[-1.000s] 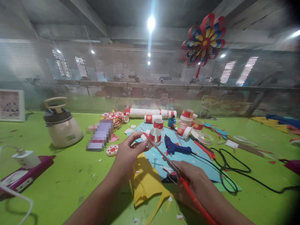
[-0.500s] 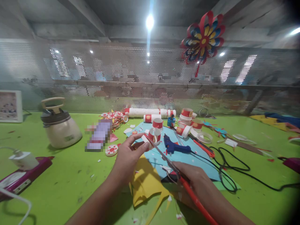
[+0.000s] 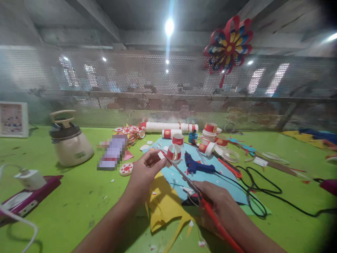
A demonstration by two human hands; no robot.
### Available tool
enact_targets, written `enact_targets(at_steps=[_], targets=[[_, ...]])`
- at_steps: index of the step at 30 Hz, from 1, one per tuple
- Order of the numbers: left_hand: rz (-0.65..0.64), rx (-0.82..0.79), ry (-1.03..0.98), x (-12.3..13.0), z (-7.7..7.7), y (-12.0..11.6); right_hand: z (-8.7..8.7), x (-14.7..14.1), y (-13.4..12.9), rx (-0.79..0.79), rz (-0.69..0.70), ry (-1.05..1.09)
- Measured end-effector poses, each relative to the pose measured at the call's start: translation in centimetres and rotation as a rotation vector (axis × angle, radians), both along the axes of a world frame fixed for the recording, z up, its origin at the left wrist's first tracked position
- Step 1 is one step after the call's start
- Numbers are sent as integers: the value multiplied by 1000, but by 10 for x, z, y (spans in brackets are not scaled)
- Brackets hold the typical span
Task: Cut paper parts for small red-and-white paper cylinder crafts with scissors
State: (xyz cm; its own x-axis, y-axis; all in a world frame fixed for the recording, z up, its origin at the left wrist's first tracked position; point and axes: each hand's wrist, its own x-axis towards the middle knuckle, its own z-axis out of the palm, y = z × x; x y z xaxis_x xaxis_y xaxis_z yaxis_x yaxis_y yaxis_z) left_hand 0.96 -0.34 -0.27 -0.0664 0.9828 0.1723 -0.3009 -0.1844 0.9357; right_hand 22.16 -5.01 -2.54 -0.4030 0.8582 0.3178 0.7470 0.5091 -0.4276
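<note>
Left hand (image 3: pixel 144 166) pinches paper (image 3: pixel 160 155), frame centre; right hand (image 3: pixel 219 196) grips scissors (image 3: pixel 211 213); step likely trimming; next snip needs paper steady.

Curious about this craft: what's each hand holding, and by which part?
Right hand: scissors, by the red handle. Left hand: a small paper piece, pinched, exact spot unclear.

Jug (image 3: pixel 72 150) stands nr framed pic (image 3: pixel 13 120) – purple pwr strip (image 3: pixel 41 196) closer.

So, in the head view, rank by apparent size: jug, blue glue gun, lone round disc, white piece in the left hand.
Largest to smallest:
Jug
Blue glue gun
Lone round disc
White piece (visible part)
</note>
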Motion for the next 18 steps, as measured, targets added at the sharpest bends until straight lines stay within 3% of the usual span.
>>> enact_targets(at_steps=[18], targets=[[-3,-17,29,2,1,-3,1,1,-2,-16,-33,-31]])
